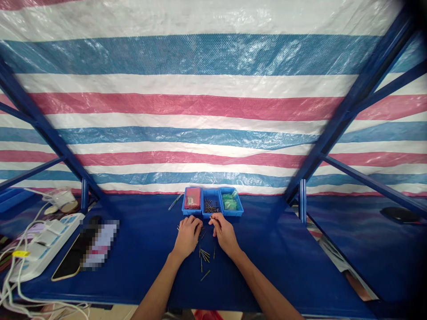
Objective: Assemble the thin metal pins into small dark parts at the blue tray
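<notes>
Several slender metal drill bits (204,255) lie loose on the blue tabletop between and below my hands. My left hand (187,236) is low over the table, fingers curled down, with bit ends showing beside them; what they hold, if anything, is hidden. At the front of the middle blue bin (211,192), my right hand (223,234) pinches a small drill bit (211,217), mostly covered by the fingers. More dark bits lie inside that bin. The left bin (184,209) holds a red packet (192,197), and the right bin (237,213) holds green plastic packets (230,201).
A pen-like stick (175,202) lies left of the bins. Further left are a phone (75,253), a blurred-out item and a white power strip (50,244) with tangled cables. Blue metal posts (302,202) and a striped sheet (207,106) stand behind.
</notes>
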Available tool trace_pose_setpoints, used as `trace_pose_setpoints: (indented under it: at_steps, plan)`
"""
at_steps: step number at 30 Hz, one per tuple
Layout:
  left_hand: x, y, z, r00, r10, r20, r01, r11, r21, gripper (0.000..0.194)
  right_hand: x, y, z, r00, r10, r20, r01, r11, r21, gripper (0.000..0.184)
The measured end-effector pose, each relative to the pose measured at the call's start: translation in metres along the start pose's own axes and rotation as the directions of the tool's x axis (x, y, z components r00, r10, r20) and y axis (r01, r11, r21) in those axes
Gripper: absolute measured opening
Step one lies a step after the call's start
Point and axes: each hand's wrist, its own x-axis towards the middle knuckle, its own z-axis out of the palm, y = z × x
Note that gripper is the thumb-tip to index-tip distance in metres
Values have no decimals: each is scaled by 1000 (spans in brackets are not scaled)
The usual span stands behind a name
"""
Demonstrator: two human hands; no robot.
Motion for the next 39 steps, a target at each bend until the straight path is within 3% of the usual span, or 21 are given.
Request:
trace_pose_setpoints:
  at_steps: [9, 16, 25, 31, 39]
  plan:
    - [1, 1, -1, 1000, -8, 5, 8, 1000, 4, 30, 0, -8, -3, 998, -53, -22, 53, 998, -19, 24]
    - [1, 2, -2, 1000, -10, 10, 10, 1000, -2, 29, 0, -5, -3, 998, -50, -22, 51, 998, 22, 36]
    - [1, 2, -2, 1000, -8, 14, 8, 1000, -4, 30, 3, 2, -3, 991, 131, -38, -127, 986, 108, 48]
    - [1, 3, -2, 1000, -11, 2, 11, 1000, -4, 33, 6, 6, -4, 981, 181, -63, -170, 974, 151, 49]
    - [1, 2, -2, 1000, -10, 0, 10, 1000, -2, 30, 5, -1, -7, 989, 96, -116, -82, 989, 126, 43]
